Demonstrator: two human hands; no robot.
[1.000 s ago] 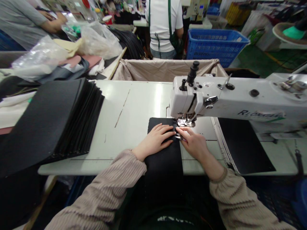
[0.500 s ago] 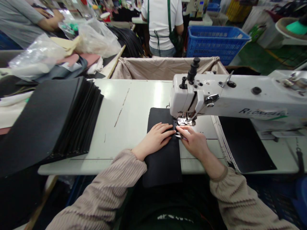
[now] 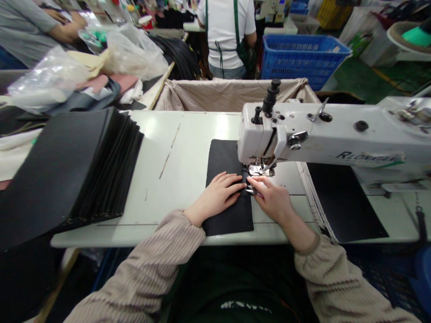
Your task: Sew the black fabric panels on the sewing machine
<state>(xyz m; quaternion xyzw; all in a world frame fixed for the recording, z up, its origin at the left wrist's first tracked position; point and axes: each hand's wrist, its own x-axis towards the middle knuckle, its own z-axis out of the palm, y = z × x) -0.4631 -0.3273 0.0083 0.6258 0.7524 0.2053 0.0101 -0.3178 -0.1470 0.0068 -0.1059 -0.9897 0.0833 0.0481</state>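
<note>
A black panel [image 3: 226, 215] lies on the pale sewing table [image 3: 161, 193], its right edge at the presser foot [image 3: 259, 170] of the white sewing machine [image 3: 323, 134]. My left hand [image 3: 220, 194] rests flat on the panel with its fingers spread, pointing toward the foot. My right hand [image 3: 273, 199] is just in front of the foot, its fingertips at the panel's right edge. Small metal snips [image 3: 252, 191] are held in my right hand, with the blades poking out to the left.
A thick stack of black panels [image 3: 77, 166] stands on the left. More black pieces [image 3: 343, 202] lie at the right. Behind the table are a cloth-lined bin [image 3: 202, 95], a blue crate [image 3: 303, 58] and a person in white [image 3: 225, 36]. Another person's arm [image 3: 63, 29] shows at the upper left.
The black panel has slid away from me past the presser foot, and its near edge now lies on the table. Both hands remain in nearly the same place.
</note>
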